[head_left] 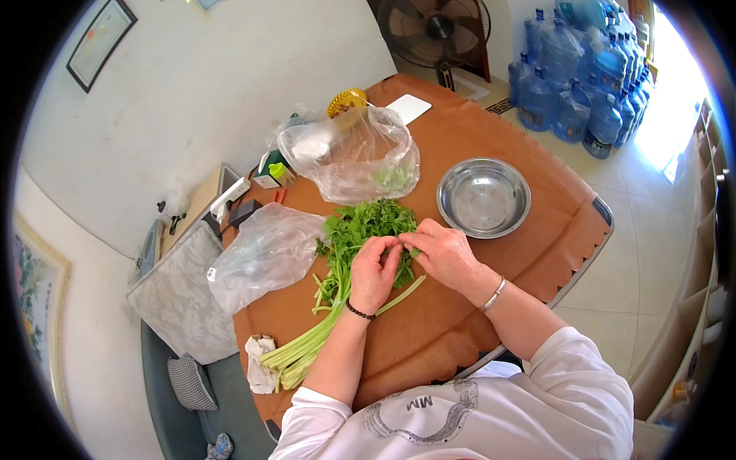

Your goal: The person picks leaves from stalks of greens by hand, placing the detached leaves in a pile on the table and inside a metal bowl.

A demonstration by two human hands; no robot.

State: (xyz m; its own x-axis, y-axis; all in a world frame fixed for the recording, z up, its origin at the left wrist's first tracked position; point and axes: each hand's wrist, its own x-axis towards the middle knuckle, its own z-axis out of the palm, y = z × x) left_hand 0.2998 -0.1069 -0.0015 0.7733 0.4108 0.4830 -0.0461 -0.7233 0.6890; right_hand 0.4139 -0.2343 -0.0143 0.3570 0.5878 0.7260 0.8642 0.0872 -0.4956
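A bunch of leafy celery [313,339] lies slantwise on the brown-covered table [425,339], its leaves away from me and its pale stalk ends near the left edge. Above the leaves, my left hand [375,271] and my right hand [447,253] meet at the fingertips, pinching a small celery sprig [414,252]. My fingers hide most of that sprig. One separate celery stalk [405,293] shows beneath my hands, running behind my left wrist. To the right of the leaves stands a stainless steel basin [483,198] with nothing visible inside.
Beyond the leaves sits a clear plastic bag [351,172] with some greens in it; another plastic bag [264,253] lies to the left. A crumpled white cloth or tissue [260,368] touches the stalk ends. Farther off are a standing fan [440,29] and stacked blue water bottles [575,86].
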